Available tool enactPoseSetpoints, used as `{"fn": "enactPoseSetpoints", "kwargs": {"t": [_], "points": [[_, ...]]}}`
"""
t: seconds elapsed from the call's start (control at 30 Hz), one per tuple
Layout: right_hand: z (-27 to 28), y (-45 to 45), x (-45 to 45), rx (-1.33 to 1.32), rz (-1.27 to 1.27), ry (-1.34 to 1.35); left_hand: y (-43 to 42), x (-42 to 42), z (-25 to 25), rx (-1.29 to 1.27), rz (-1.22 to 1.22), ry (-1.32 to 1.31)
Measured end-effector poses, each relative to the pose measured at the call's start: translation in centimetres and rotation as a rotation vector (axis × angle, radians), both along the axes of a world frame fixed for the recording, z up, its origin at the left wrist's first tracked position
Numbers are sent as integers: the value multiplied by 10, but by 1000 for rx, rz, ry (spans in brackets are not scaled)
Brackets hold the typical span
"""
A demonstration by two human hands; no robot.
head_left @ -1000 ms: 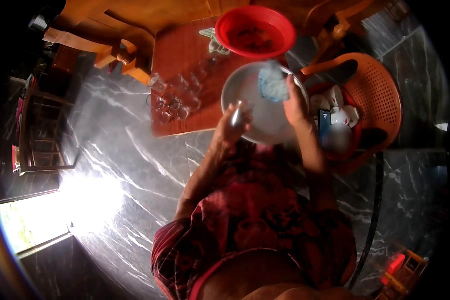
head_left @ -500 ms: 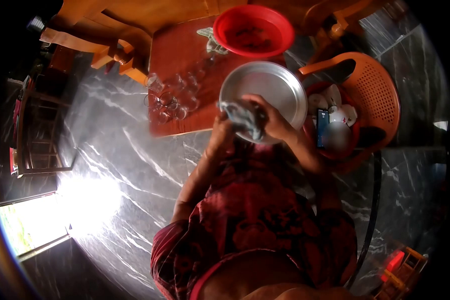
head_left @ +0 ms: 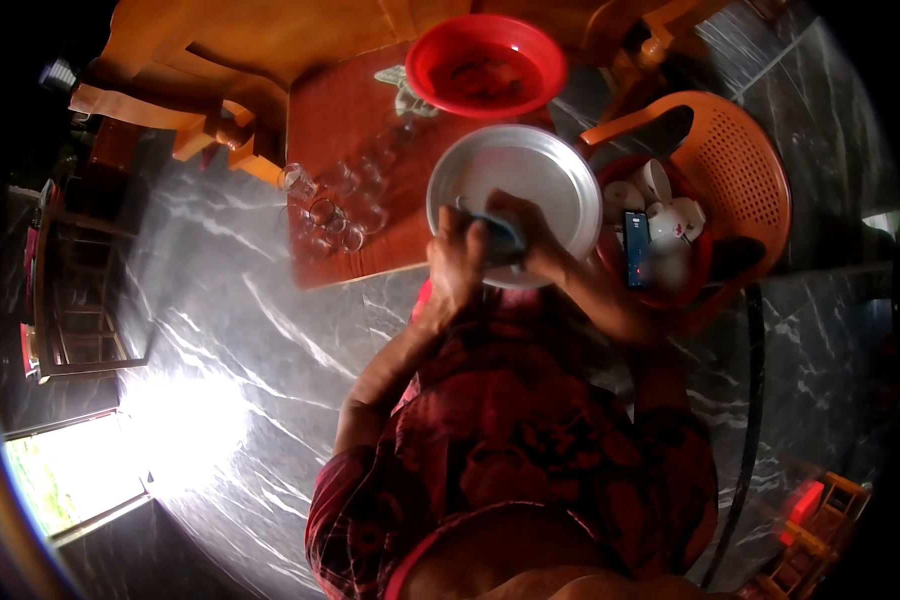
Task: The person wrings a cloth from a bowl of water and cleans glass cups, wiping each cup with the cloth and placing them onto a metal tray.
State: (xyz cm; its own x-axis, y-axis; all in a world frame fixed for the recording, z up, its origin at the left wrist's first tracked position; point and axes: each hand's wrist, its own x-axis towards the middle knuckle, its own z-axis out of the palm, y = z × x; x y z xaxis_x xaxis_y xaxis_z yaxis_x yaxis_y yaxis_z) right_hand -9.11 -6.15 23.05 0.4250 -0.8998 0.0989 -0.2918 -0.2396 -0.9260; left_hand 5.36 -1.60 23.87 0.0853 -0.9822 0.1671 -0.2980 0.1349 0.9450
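Over the near side of a round metal tray [head_left: 515,150], my two hands are together on a crumpled grey-blue cloth [head_left: 502,236]. My left hand [head_left: 456,258] is closed around its left side, thumb up. Closed on the right side of the cloth, my right hand [head_left: 532,236] is partly in shadow. Whether something is wrapped inside the cloth cannot be made out. Left of the tray, several clear drinking glasses [head_left: 322,212] stand on the red-brown table [head_left: 355,262].
Behind the tray sits a red basin [head_left: 417,72] with liquid and blurred things in it, beside a pale cloth [head_left: 410,98]. On the right, an orange plastic chair [head_left: 745,150] bears a red tub [head_left: 705,262] with white crockery [head_left: 670,222] and a phone [head_left: 636,250].
The cloth has turned and is more covered by my fingers. My left hand has shifted slightly right and its thumb now shows. The whole view has moved slightly.
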Motion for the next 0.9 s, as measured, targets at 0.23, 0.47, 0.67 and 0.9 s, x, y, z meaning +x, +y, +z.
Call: {"fn": "enactPoseSetpoints", "kwargs": {"t": [0.23, 0.47, 0.67, 0.9], "points": [[-66, 20, -1, 845, 125, -940, -7, 1, 2, -561, -216, -419], [-50, 41, -4, 879, 80, -1059, 1, 6, -4, -623, -382, -458], [-33, 34, -20, 162, -151, -216, 1, 9, -31, -33, -329, -148], [-5, 36, -16, -922, -69, 339, -3, 4, -106, 556, -296, 795]]}}
